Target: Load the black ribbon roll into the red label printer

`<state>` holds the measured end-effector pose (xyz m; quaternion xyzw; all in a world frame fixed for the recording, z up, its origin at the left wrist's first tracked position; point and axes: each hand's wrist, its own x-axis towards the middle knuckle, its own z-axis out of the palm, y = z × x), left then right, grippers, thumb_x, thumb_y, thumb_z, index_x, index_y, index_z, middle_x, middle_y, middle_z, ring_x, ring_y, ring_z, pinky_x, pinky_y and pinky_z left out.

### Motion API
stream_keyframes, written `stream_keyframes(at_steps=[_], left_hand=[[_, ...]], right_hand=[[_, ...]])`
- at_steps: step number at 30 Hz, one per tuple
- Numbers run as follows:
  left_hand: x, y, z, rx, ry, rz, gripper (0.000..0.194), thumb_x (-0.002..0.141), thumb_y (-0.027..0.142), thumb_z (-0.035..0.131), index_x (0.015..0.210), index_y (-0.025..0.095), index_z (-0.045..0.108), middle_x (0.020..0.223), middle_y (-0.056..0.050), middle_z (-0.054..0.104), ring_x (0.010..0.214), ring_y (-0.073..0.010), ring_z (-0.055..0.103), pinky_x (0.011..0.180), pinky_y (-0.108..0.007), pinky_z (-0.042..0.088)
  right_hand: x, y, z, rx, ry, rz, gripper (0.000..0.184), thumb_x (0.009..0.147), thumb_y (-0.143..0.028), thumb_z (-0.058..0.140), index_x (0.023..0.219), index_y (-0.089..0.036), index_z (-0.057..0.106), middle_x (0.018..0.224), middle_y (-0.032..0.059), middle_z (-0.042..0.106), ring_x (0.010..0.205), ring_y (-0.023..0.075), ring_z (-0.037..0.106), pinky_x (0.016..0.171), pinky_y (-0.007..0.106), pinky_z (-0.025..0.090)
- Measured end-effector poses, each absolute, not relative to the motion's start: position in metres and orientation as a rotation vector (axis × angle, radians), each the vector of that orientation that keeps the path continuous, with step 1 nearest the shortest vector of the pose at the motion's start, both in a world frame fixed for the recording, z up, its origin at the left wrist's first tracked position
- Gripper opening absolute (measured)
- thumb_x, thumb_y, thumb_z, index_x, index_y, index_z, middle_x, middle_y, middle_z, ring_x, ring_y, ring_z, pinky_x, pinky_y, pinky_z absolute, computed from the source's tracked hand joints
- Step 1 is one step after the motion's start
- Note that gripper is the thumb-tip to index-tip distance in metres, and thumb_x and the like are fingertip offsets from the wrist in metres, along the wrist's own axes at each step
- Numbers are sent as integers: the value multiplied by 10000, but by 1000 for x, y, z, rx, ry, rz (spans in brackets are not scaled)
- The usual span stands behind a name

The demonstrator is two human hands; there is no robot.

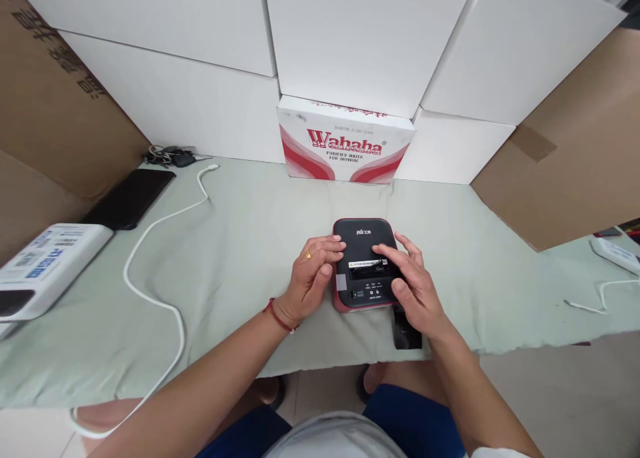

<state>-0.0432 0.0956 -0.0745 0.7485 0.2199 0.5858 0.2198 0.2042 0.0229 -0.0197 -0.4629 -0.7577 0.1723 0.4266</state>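
A compact black-topped printer [367, 245] with red sides lies on the cloth in front of me, its slot, white label strip and small buttons facing up. Along its left edge rests my left hand [315, 275], fingers stretched out and the thumb apart. My right hand [415, 281] lies over the printer's right side, fingers spread, with the index fingertip on the black top. Neither hand is wrapped around anything. A dark flat item [407, 330] sits by the front right corner, partly hidden under my right hand, and its kind is unclear.
A white cable [175, 318] snakes across the left of the cloth-covered table [250, 218]. Farther left are a white power bank-like device [55, 258], a black phone-like slab [130, 198] and keys [173, 155]. A Wahaha carton [345, 145] and white boxes form the back; brown cardboard [580, 131] flanks the right.
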Motion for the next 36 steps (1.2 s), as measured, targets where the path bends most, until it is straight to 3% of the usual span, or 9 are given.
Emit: stream_keyframes(at_steps=[5, 10, 13, 16, 18, 21, 25, 30, 36], left_hand=[[-43, 95, -76, 2099, 622, 1587, 349, 1169, 407, 387, 1223, 265, 702, 1230, -117, 789, 1308, -309, 693, 1101, -564, 552], [-44, 93, -75, 2078, 626, 1575, 329, 1164, 423, 397, 1248, 279, 681, 1262, -121, 761, 1324, -312, 673, 1135, -579, 538], [-46, 95, -79, 1951, 741, 1538, 313, 1097, 496, 574, 1325, 302, 662, 1402, -129, 682, 1408, -337, 609, 1216, -608, 487], [-49, 99, -83, 1674, 697, 1361, 621, 977, 561, 755, 1532, 360, 562, 1705, -114, 437, 1636, -374, 397, 1335, -614, 383], [-49, 100, -85, 1524, 567, 1226, 802, 943, 548, 799, 1653, 421, 448, 1835, -53, 267, 1740, -365, 216, 1423, -595, 229], [-48, 99, -86, 1401, 429, 1125, 957, 932, 474, 829, 1733, 490, 306, 1888, 29, 201, 1782, -320, 88, 1462, -545, 40], [-47, 98, -87, 1304, 422, 1071, 1114, 873, 431, 883, 1753, 533, 209, 1915, 95, 74, 1792, -294, -26, 1457, -535, -17], [-44, 98, -90, 1226, 507, 1038, 1259, 792, 391, 895, 1769, 528, 112, 1914, 119, -8, 1790, -298, -72, 1451, -547, -15], [-38, 98, -84, 1217, 430, 1024, 1182, 826, 321, 804, 1779, 491, 126, 1911, 91, 118, 1780, -340, 117, 1436, -560, 216]], right_hand=[[205, 10, -17, -1080, -1936, 291, 407, 1137, -439, 466, 1114, -316, 853, 1279, 63, 840, 1537, 326, 561, 1321, 640, 377], [209, -7, -26, -1045, -1962, 149, 319, 1074, -303, 556, 1186, -333, 853, 1186, 54, 865, 1434, 326, 637, 1256, 629, 451], [209, -11, -31, -1066, -1943, 88, 313, 1048, -269, 582, 1185, -336, 855, 1156, 48, 873, 1418, 337, 644, 1237, 643, 462], [206, -13, -33, -1076, -1917, 69, 305, 1042, -253, 594, 1186, -328, 852, 1151, 49, 874, 1374, 333, 673, 1201, 632, 501], [205, -14, -33, -1081, -1903, 67, 301, 1039, -238, 605, 1194, -326, 847, 1165, 52, 872, 1356, 328, 684, 1170, 618, 529], [204, -16, -35, -1082, -1902, 77, 307, 1033, -217, 628, 1226, -329, 838, 1206, 52, 868, 1353, 321, 686, 1158, 609, 543], [205, -19, -37, -1113, -1902, 90, 317, 1034, -229, 635, 1248, -345, 838, 1233, 49, 866, 1336, 328, 706, 1159, 635, 548], [205, -19, -35, -1124, -1915, 79, 332, 1022, -227, 640, 1257, -351, 838, 1236, 50, 868, 1316, 335, 718, 1160, 658, 552], [202, -14, -23, -1064, -1959, 15, 302, 1021, -199, 642, 1216, -322, 836, 1179, 56, 879, 1161, 311, 775, 1013, 578, 615]])
